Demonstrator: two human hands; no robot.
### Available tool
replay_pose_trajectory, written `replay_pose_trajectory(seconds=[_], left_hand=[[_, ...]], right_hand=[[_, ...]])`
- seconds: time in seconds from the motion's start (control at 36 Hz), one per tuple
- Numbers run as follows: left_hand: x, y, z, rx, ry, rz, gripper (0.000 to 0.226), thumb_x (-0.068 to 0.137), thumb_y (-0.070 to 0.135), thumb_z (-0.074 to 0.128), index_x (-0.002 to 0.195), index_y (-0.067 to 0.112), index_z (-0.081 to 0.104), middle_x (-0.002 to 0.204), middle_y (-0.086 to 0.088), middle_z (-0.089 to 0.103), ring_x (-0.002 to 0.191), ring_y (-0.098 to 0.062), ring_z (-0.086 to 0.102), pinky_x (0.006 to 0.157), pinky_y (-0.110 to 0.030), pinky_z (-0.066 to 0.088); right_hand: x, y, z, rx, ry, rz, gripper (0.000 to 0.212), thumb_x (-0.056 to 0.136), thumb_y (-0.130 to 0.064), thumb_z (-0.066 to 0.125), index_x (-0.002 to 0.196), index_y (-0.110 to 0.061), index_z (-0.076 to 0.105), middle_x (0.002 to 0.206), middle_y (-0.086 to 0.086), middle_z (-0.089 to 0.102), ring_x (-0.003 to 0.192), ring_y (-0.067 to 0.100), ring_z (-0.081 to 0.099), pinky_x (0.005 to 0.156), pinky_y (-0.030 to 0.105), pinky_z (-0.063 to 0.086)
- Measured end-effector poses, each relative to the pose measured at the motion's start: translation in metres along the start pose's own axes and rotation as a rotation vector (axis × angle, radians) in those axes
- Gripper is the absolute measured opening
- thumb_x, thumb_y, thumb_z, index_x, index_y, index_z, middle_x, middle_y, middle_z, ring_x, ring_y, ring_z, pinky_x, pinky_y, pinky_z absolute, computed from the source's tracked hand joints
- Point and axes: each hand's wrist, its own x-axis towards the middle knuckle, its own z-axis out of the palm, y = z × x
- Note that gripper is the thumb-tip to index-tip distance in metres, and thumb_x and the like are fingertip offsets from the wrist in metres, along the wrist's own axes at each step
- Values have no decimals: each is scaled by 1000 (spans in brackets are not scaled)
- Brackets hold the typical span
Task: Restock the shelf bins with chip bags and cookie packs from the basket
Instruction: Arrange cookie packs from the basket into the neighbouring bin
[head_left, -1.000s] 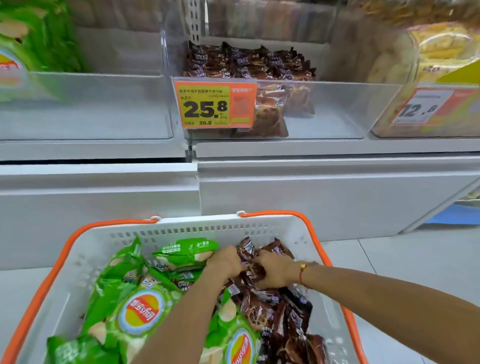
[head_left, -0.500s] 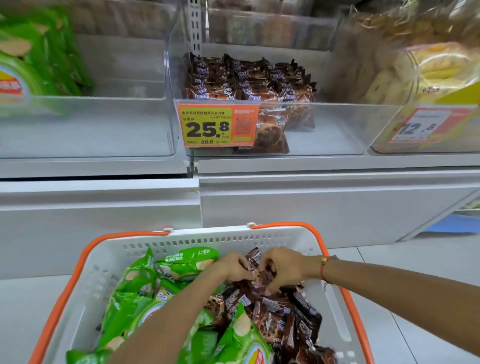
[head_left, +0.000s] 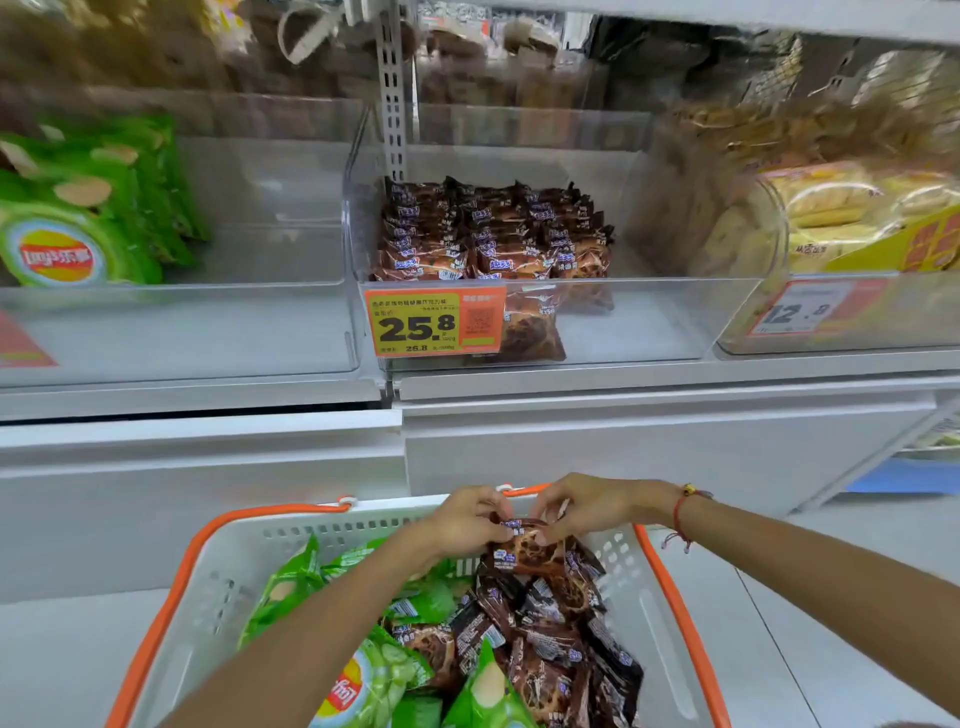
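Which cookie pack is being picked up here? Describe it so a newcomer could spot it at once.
Start at the white basket with orange handles at the bottom. Above its far rim, the left hand and right hand pinch one brown cookie pack. It is raised; the others lie heaped.

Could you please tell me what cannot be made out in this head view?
- Top shelf goods: blurred.
- Right price tag: smeared small print.
- Basket near side: cut off by bottom edge.
- Cookie packs count in both hands: hidden by fingers.
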Motion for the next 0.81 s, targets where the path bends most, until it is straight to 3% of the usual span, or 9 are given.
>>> replay_pose_trajectory(seconds=[0.08,0.14,0.25,0.33,0.42,0.56,0.61,0.69,0.81], left_hand=[[-14,25,-3,-24,60,106,27,86,-7,62,80,18,53,97,-5,58,90,-13,56,74,-15,47],[-25,42,-8,-39,99,175,26,87,-6,60,82,18,53,100,-5,59,96,-15,55,72,-14,47],[-51,77,-20,-10,208,362,23,87,-4,62,91,18,57,95,6,62,95,-11,58,76,-12,49],[-73,97,-35,120,326,516,24,86,3,66,93,25,58,96,13,64,97,-7,61,82,-14,49],[-97,116,-50,334,528,613,24,85,22,70,93,40,57,99,23,64,95,4,61,82,-28,54],[-121,145,-72,417,1029,752,7,89,33,64,95,34,60,93,22,60,87,0,54,71,-22,44],[-118,150,-85,451,1173,784,13,90,28,63,102,29,59,102,17,59,97,-7,50,77,-29,45],[-113,156,-102,500,1250,775,31,89,18,62,120,19,56,124,3,54,113,-17,44,96,-36,42],[-109,162,-115,460,1136,589,58,95,22,54,147,11,30,151,-5,33,136,-22,33,107,-35,32]], right_hand=[[-22,-14,-16,62,61,-31,12,89,-26,67,99,-26,62,106,1,58,86,6,52,65,13,44],[-41,-26,-26,56,148,-68,13,91,-24,65,104,-22,62,113,4,59,91,9,53,70,14,45],[-74,-49,-38,56,347,-168,21,92,-25,63,112,-20,64,109,-1,64,101,16,58,85,23,46],[-87,-64,-45,62,479,-257,13,89,-26,67,102,-26,66,102,-1,68,100,21,62,89,34,49],[-98,-80,-54,70,584,-320,12,88,-26,68,99,-30,66,98,-10,66,97,14,62,82,23,49],[-112,-98,-55,177,746,-435,11,87,-24,68,95,-31,68,96,-17,66,88,1,59,74,16,44],[-115,-101,-52,207,809,-459,11,87,-23,68,96,-27,70,96,-15,67,89,4,61,73,17,47],[-119,-105,-53,224,915,-510,12,87,-22,67,97,-26,70,96,-15,67,89,5,60,71,20,49],[-128,-104,-69,291,1090,-556,12,88,-19,67,96,-27,69,99,-15,66,92,4,59,67,11,47]])
